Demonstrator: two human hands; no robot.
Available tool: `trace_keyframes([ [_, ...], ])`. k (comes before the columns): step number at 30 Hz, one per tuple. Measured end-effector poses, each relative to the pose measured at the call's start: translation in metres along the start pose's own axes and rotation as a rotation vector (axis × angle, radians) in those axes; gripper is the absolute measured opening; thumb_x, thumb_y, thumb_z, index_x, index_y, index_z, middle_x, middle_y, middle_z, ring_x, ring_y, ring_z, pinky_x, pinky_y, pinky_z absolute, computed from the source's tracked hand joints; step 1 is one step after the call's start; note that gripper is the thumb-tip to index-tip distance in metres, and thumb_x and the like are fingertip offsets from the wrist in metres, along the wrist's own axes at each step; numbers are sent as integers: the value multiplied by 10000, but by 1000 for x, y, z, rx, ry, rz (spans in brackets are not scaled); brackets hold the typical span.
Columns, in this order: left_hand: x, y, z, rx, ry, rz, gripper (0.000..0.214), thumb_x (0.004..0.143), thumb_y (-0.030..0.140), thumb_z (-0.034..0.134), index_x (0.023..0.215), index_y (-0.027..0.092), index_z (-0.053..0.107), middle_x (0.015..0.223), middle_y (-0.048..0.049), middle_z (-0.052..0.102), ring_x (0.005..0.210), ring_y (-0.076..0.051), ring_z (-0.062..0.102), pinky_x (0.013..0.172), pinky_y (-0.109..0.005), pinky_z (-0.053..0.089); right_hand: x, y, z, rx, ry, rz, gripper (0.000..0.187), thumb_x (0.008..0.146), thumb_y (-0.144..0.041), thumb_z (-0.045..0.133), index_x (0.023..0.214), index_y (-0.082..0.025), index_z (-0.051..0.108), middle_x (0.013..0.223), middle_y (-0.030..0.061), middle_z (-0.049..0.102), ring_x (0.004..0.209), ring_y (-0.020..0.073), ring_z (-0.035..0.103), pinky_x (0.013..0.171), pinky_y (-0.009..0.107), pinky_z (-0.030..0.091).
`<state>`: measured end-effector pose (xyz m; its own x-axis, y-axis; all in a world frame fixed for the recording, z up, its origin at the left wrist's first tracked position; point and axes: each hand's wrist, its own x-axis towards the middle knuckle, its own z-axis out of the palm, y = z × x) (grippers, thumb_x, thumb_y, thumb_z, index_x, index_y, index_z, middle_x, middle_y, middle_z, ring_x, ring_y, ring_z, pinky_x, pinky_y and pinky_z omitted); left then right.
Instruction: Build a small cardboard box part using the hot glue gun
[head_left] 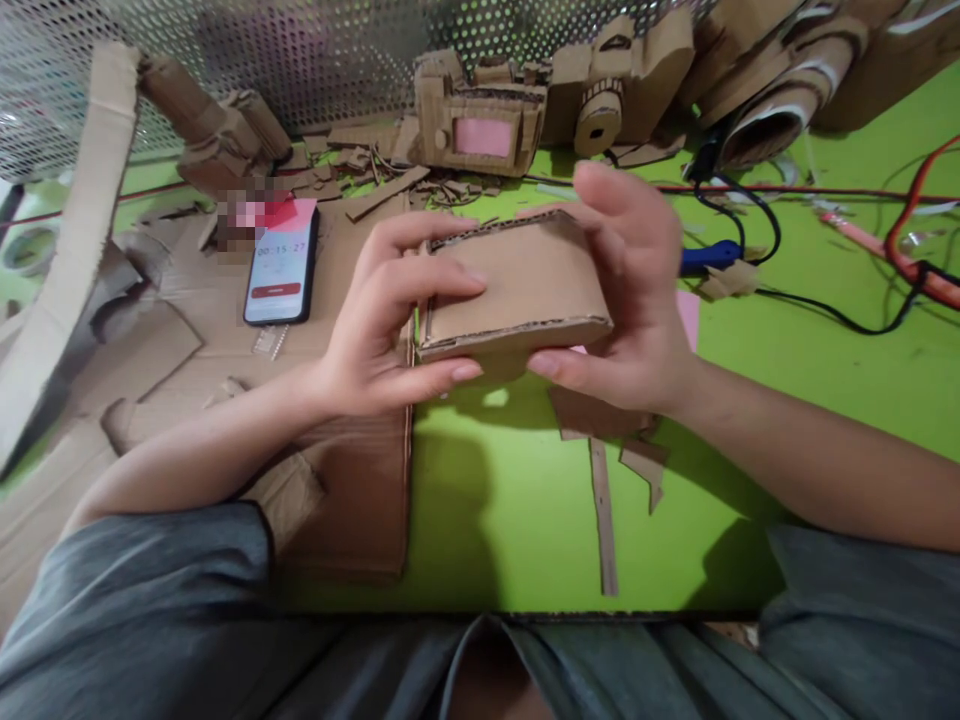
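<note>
While left hand [371,315] pinches cardboard box [517,285] by left end, right hand [645,290] half-curled around right end, I'd squeeze lightly, avoid denting.

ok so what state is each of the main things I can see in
Cardboard piece: held up, tilted
Left grip: closed on the cardboard piece
Right grip: closed on its other end
Phone: face up, screen lit
Pink-windowed cardboard model: standing upright
Cardboard tube: near end open
Large cardboard sheet: lying flat
Narrow cardboard strip: lying flat
Blue object: partly hidden
</note>
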<state>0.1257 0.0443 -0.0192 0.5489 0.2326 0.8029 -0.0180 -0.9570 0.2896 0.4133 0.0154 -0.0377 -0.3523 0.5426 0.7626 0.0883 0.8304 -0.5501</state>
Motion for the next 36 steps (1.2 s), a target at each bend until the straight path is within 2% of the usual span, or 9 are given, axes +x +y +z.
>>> trace_keyframes([
  [3, 2, -3, 1, 23, -15, 49, 705, 1088, 675, 832, 1698, 398, 611, 1702, -95, 656, 1572, -353, 688, 1292, -557, 678, 5, -7, -5, -83, 13, -118, 728, 1026, -615, 861, 1709, -528, 626, 1676, 11, 723, 1573, 342, 686, 1343, 590, 624],
  [8, -7, -3, 10, -49, 43, -24, 524, 1028, 724, 900, 1393, 375, 761, 1691, -53, 647, 1588, -345, 688, 1335, -561, 656, 0, -11, -1, -74, 100, -150, 564, 1002, -431, 874, 1561, -474, 815, 1621, 54, 748, 1479, 354, 746, 1192, 579, 729],
  [14, -6, 3, 13, 117, 53, 30, 422, 1127, 630, 776, 1475, 392, 757, 1569, -103, 653, 1498, -319, 703, 1189, -500, 737, -9, -10, 5, -41, 125, -110, 552, 998, -362, 860, 1542, -459, 846, 1622, 80, 765, 1504, 380, 742, 1191, 625, 741],
  [17, -1, 13, 14, 100, 31, -52, 328, 1168, 531, 736, 1457, 381, 771, 1547, -117, 661, 1479, -311, 699, 1205, -525, 723, -8, -11, 5, -30, 114, -119, 538, 1022, -411, 859, 1555, -479, 835, 1600, 97, 769, 1510, 406, 750, 1128, 632, 770],
  [22, 2, 23, 17, 75, 91, -35, 283, 1162, 457, 751, 1396, 305, 794, 1506, -120, 659, 1413, -303, 699, 1144, -519, 732, -5, -14, 3, -89, 121, -135, 421, 1041, -442, 849, 1461, -443, 876, 1570, 74, 785, 1466, 362, 774, 1101, 577, 775],
  [26, 0, 24, 11, 113, 12, -126, 284, 1174, 505, 712, 1403, 349, 773, 1513, -90, 664, 1478, -333, 699, 1264, -603, 672, -5, -17, 4, -129, 142, -114, 370, 1054, -484, 821, 1418, -464, 881, 1548, 70, 787, 1471, 368, 757, 1180, 613, 730],
  [29, -1, 21, 7, 141, 15, -106, 360, 1127, 592, 754, 1418, 380, 775, 1507, -105, 686, 1446, -370, 742, 1249, -652, 678, -5, -18, 5, -103, 123, -81, 370, 1037, -479, 830, 1402, -465, 885, 1552, 71, 779, 1473, 373, 749, 1224, 617, 704],
  [32, 0, 21, 8, 130, 32, -103, 374, 1122, 592, 759, 1431, 383, 780, 1502, -117, 699, 1442, -372, 751, 1262, -651, 681, -5, -16, 5, -88, 119, -71, 373, 1035, -483, 831, 1404, -461, 884, 1561, 73, 774, 1479, 370, 740, 1219, 597, 707],
  [36, 0, 23, 10, 133, 45, -179, 329, 1144, 611, 732, 1384, 398, 802, 1498, -101, 700, 1416, -342, 747, 1273, -633, 689, -4, -15, 5, -100, 141, -88, 366, 1047, -456, 806, 1403, -431, 886, 1543, 75, 793, 1479, 345, 738, 1215, 559, 704],
])
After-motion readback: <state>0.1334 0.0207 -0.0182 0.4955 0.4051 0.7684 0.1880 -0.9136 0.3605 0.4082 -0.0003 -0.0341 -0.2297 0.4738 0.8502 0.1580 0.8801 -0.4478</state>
